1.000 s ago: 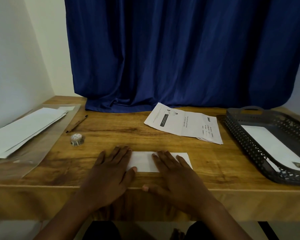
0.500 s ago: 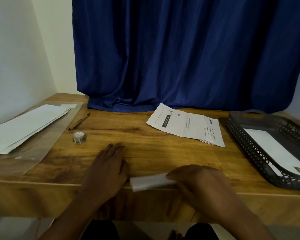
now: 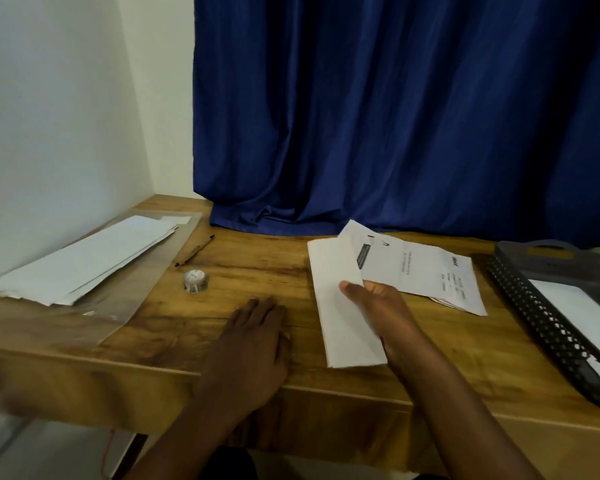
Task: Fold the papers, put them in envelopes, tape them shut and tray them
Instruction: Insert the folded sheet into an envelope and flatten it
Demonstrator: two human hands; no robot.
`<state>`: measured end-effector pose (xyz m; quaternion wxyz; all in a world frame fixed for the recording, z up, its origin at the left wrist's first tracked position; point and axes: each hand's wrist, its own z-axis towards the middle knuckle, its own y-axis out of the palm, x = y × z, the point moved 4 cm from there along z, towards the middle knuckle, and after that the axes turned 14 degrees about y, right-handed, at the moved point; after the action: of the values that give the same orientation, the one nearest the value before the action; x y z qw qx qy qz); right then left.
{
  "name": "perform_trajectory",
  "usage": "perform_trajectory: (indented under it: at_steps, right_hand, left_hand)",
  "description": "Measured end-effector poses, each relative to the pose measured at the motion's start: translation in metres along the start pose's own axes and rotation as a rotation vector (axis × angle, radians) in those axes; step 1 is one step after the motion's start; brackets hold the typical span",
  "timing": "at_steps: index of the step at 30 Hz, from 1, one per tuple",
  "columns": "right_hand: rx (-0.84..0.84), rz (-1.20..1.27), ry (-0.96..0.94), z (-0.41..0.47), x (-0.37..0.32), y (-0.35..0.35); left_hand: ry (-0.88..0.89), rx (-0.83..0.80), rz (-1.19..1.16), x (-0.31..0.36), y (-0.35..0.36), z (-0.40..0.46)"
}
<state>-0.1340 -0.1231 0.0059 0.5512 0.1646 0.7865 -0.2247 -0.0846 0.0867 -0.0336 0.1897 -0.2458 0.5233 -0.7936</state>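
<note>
My right hand (image 3: 378,306) grips a folded white paper (image 3: 336,306), held upright on its long axis just above the wooden table (image 3: 264,258), thumb on its front face. Flat on the table to the left of that paper rests my left hand (image 3: 257,334), fingers apart, holding nothing. A stack of white envelopes (image 3: 84,261) lies at the far left on a clear plastic sleeve (image 3: 142,282). A small roll of tape (image 3: 196,281) stands between the envelopes and my left hand. Printed papers (image 3: 426,271) lie behind the folded one. The dark mesh tray (image 3: 534,306) at the right holds a white envelope (image 3: 575,317).
A brown pen (image 3: 194,251) lies behind the tape roll. A blue curtain (image 3: 395,116) hangs along the table's back edge, and a white wall (image 3: 49,116) borders the left side. The table's front edge runs just below my hands.
My right hand has lifted the folded paper off the table's front edge and turned it upright. My left hand has let go of it and lies flat. The view has shifted left.
</note>
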Motion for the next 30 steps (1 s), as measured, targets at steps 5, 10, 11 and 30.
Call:
perform_trajectory:
  at_steps: [5, 10, 11, 30]
  right_hand:
    - [0.080, -0.163, -0.142, 0.010, 0.013, 0.006]
    - [0.144, -0.269, -0.250, 0.012, 0.019, 0.007]
    - [0.148, -0.270, -0.261, 0.013, 0.020, 0.007]
    - [0.142, -0.237, -0.260, 0.022, 0.026, 0.011]
  left_hand:
    - [-0.023, 0.136, -0.446, -0.007, -0.023, -0.001]
    - [0.005, 0.271, -0.517, -0.051, -0.081, 0.013]
    - [-0.012, 0.323, -0.482, -0.068, -0.095, 0.017]
    - [-0.514, -0.055, 0.180, -0.306, -0.108, 0.004]
